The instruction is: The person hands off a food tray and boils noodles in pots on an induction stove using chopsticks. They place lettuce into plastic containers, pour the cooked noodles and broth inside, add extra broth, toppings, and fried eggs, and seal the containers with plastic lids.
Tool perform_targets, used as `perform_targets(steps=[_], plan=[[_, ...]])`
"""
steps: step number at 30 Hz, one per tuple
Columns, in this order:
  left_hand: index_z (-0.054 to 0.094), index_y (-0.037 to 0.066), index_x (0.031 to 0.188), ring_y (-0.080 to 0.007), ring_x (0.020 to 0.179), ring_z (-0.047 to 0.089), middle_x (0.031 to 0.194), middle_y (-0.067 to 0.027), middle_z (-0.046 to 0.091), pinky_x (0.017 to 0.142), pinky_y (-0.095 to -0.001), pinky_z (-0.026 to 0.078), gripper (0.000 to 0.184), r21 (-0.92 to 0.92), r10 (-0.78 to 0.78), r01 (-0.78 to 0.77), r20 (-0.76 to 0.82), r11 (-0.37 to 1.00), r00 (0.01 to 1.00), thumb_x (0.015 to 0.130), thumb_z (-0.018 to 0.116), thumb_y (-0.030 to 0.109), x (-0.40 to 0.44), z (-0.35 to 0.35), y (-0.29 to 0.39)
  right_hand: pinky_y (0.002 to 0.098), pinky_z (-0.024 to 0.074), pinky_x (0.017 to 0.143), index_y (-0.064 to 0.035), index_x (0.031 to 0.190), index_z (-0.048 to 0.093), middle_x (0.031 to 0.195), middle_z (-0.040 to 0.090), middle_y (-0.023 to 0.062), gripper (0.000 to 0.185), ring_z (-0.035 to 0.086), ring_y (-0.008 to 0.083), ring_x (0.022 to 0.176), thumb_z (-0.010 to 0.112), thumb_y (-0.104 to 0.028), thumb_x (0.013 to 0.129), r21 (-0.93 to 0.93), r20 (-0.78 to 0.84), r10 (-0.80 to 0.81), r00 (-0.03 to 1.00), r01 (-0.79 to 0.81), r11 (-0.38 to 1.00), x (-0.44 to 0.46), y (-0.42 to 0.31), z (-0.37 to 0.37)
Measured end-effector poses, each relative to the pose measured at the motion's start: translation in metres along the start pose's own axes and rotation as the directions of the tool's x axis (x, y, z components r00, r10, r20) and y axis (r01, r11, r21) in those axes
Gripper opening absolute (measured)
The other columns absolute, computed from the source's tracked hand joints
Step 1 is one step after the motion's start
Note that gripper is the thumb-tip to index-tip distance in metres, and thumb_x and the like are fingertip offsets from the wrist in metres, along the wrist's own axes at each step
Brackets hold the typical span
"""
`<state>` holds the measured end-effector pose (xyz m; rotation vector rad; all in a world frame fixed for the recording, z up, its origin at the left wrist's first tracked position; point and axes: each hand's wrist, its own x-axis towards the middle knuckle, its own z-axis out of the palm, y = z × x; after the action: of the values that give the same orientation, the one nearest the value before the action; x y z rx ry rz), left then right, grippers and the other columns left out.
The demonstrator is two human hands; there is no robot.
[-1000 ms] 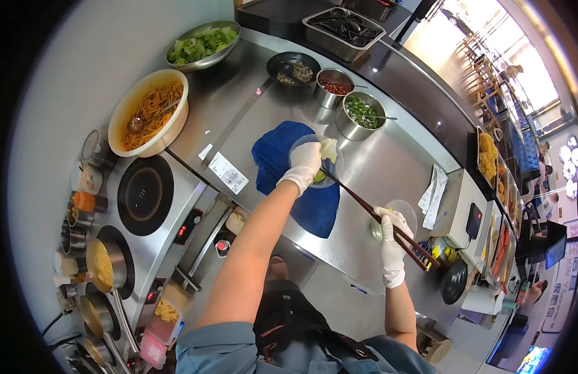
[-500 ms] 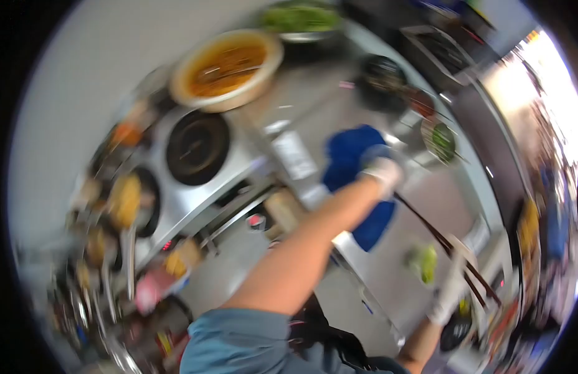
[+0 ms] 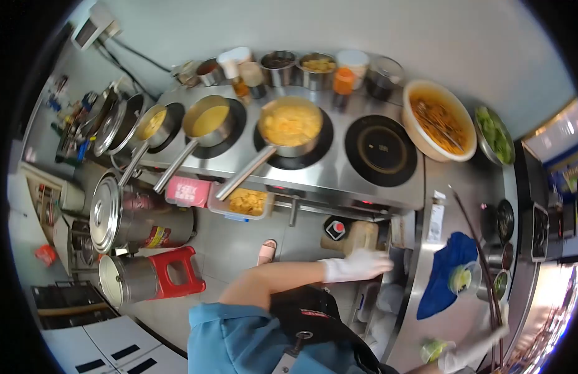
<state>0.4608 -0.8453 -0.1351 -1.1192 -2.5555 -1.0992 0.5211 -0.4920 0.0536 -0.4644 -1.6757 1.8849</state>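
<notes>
My left hand (image 3: 360, 266), in a white glove, is stretched out at the near edge of the steel counter (image 3: 448, 181), with nothing visible in it. Low on the right, my gloved right hand (image 3: 473, 350) grips a pair of long brown chopsticks (image 3: 478, 243), which point up along the counter. A clear cup (image 3: 465, 278) with pale green food inside rests on a blue cloth (image 3: 440, 290), to the right of my left hand. Close to my right hand lies some light green food (image 3: 433, 350), possibly in a clear container.
Three long-handled pans, one a pan of yellow pieces (image 3: 292, 124), stand on cooktops beside a bare hot plate (image 3: 380, 151). Behind the counter is a large bowl of orange-brown food (image 3: 435, 93). A lidded pot (image 3: 155, 218) and a red stool (image 3: 179, 272) occupy the floor.
The view has swung left towards the cooktops. My left hand has come away from the cup on the blue cloth, back to the counter edge. My right hand keeps the chopsticks.
</notes>
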Motion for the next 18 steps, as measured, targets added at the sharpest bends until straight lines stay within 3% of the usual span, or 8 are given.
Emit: perform_targets(steps=[2, 4, 6, 10, 11, 12, 13, 18], plan=[[0.067, 0.015, 0.099, -0.0298, 0.082, 0.065, 0.094, -0.0070, 0.066, 0.073, -0.0410, 0.053, 0.020, -0.083, -0.421, 0.435, 0.141, 0.897, 0.896, 0.091, 0.052, 0.025, -0.122, -0.010, -0.049, 0.0339, 0.0433, 0.102, 0.0064, 0.133, 0.046, 0.125, 0.054, 0.0147, 0.047, 0.052, 0.0233, 0.118, 0.038, -0.030, 0.103, -0.431, 0.275, -0.107, 0.956, 0.222, 0.875, -0.049, 0.011, 0.144], [0.066, 0.013, 0.097, -0.0275, 0.087, 0.065, 0.095, -0.0064, 0.065, 0.075, -0.0438, 0.052, 0.022, 0.145, -0.464, 0.442, 0.223, 0.885, 0.857, 0.089, 0.050, 0.027, -0.241, -0.069, -0.082, 0.0301, 0.0473, 0.095, 0.0038, 0.135, 0.045, 0.113, 0.056, 0.0107, 0.047, 0.058, 0.0190, 0.102, 0.044, -0.028, 0.101, 0.059, 0.489, -0.033, 0.872, 0.004, 0.998, -0.078, 0.035, 0.227], [0.070, 0.015, 0.096, -0.0343, 0.088, 0.065, 0.092, -0.0136, 0.068, 0.080, -0.0457, 0.051, 0.024, 0.225, -0.847, 0.827, 0.281, 0.515, 0.451, 0.085, 0.055, 0.030, -0.331, -0.141, -0.098, 0.0306, 0.0468, 0.095, 0.0037, 0.137, 0.043, 0.113, 0.056, 0.0109, 0.048, 0.057, 0.0182, 0.104, 0.044, -0.029, 0.101, 0.136, 0.600, -0.065, 0.797, -0.021, 0.991, -0.126, 0.046, 0.307], [0.069, 0.005, 0.083, -0.0298, 0.068, 0.065, 0.070, -0.0166, 0.065, 0.066, -0.0381, 0.052, 0.026, -0.567, -0.911, 0.791, -0.412, 0.230, -0.030, 0.092, 0.054, 0.024, -0.564, -0.170, -0.219, 0.0321, 0.0465, 0.096, 0.0047, 0.136, 0.043, 0.110, 0.056, 0.0088, 0.052, 0.057, 0.0168, 0.103, 0.049, -0.031, 0.099, 0.155, 0.690, -0.084, 0.719, -0.033, 0.987, -0.226, 0.057, 0.441], [0.066, 0.004, 0.077, -0.0258, 0.058, 0.062, 0.069, -0.0133, 0.066, 0.055, -0.0364, 0.049, 0.027, -0.019, -0.877, 0.986, -0.460, 0.164, 0.137, 0.093, 0.053, 0.022, -0.574, -0.234, -0.220, 0.0326, 0.0469, 0.096, 0.0046, 0.135, 0.044, 0.110, 0.057, 0.0094, 0.052, 0.057, 0.0172, 0.104, 0.050, -0.032, 0.098, 0.139, 0.723, -0.071, 0.687, -0.045, 0.989, -0.255, 0.059, 0.474], [0.062, 0.006, 0.072, -0.0172, 0.053, 0.057, 0.066, -0.0082, 0.064, 0.048, -0.0326, 0.043, 0.027, -0.467, -0.799, 0.792, -0.600, 0.393, 0.042, 0.092, 0.054, 0.020, -0.617, -0.237, -0.253, 0.0323, 0.0486, 0.094, 0.0046, 0.134, 0.045, 0.110, 0.058, 0.0105, 0.051, 0.058, 0.0171, 0.103, 0.051, -0.031, 0.098, 0.122, 0.742, -0.057, 0.668, -0.051, 0.991, -0.283, 0.061, 0.504], [0.062, 0.007, 0.074, -0.0123, 0.051, 0.054, 0.066, -0.0022, 0.062, 0.046, -0.0294, 0.041, 0.023, -0.925, -0.883, 0.318, -0.316, 0.206, -0.347, 0.091, 0.055, 0.020, -0.606, -0.286, -0.240, 0.0345, 0.0498, 0.093, 0.0058, 0.133, 0.046, 0.109, 0.059, 0.0121, 0.052, 0.059, 0.0198, 0.102, 0.053, -0.032, 0.097, 0.103, 0.758, -0.037, 0.651, -0.064, 0.993, -0.305, 0.067, 0.529], [0.063, 0.002, 0.100, -0.0185, 0.080, 0.063, 0.094, -0.0099, 0.067, 0.071, -0.0306, 0.051, 0.034, -0.975, -0.846, -0.194, 0.008, 0.113, -0.533, 0.091, 0.063, 0.034, -0.668, -0.332, -0.328, 0.0402, 0.0520, 0.092, 0.0074, 0.124, 0.051, 0.113, 0.058, 0.0186, 0.049, 0.060, 0.0269, 0.105, 0.053, -0.034, 0.097, 0.050, 0.794, 0.012, 0.608, -0.085, 0.995, -0.375, 0.083, 0.615]])
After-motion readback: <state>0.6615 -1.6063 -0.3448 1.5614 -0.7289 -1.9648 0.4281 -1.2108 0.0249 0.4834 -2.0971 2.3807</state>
